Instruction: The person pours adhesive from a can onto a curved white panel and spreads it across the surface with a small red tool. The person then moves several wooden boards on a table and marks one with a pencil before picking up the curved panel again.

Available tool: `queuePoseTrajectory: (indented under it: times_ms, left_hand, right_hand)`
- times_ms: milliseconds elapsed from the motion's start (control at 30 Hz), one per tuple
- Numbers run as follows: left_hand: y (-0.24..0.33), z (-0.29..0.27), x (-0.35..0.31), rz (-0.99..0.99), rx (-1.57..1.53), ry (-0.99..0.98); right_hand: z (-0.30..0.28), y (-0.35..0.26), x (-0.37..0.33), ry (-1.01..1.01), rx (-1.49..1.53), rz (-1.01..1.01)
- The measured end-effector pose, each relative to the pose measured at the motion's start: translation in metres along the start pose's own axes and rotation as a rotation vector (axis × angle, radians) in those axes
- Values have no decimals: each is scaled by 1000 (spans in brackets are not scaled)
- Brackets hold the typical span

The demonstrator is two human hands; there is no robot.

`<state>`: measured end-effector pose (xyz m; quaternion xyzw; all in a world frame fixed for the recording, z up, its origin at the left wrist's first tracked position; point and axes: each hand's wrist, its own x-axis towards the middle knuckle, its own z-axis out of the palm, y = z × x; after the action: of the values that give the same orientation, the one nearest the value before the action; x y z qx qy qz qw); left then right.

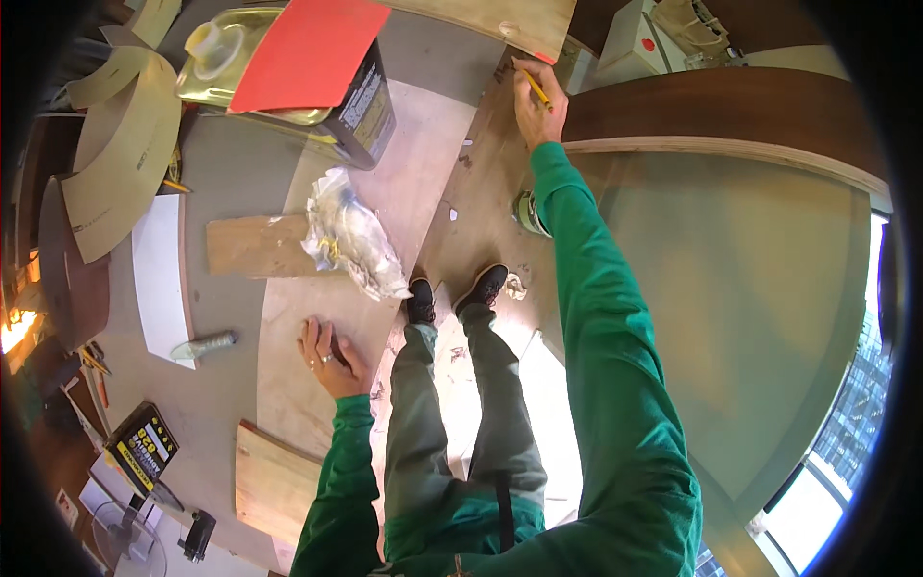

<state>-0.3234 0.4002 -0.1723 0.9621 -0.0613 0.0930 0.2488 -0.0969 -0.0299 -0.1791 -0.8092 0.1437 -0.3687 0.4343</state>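
At the far side, my right hand (540, 120) grips a yellow pencil (536, 88), its fingers by the reddish-marked edge of a pale plywood board (490, 19). My left hand (332, 361) lies on a curved, pale wooden panel (298, 385), fingers and thumb apart; a dark gap shows between them, and I see nothing held. Beyond it, a crumpled whitish plastic bag (351, 231) partly covers a small brown board (252, 246). A large metal can (370, 120) with a red sheet (308, 62) on top stands farther off.
At left lie curved templates (130, 154), a white strip (162, 279), a tube (204, 344) and a black-yellow adhesive tin (142, 444). A plywood piece (279, 481) sits at the near edge. A large curved-edged panel (740, 317) fills the right. An open can (529, 213) stands on the floor.
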Motion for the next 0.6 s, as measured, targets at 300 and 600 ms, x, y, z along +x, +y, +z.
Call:
queuePoseTrajectory:
  times_ms: [300, 600]
  left_hand:
    - [7, -3, 6, 35, 36, 6]
    - [5, -2, 6, 47, 67, 1]
  right_hand:
    - [8, 18, 23, -23, -136, -176]
    - [13, 22, 26, -44, -224, -168]
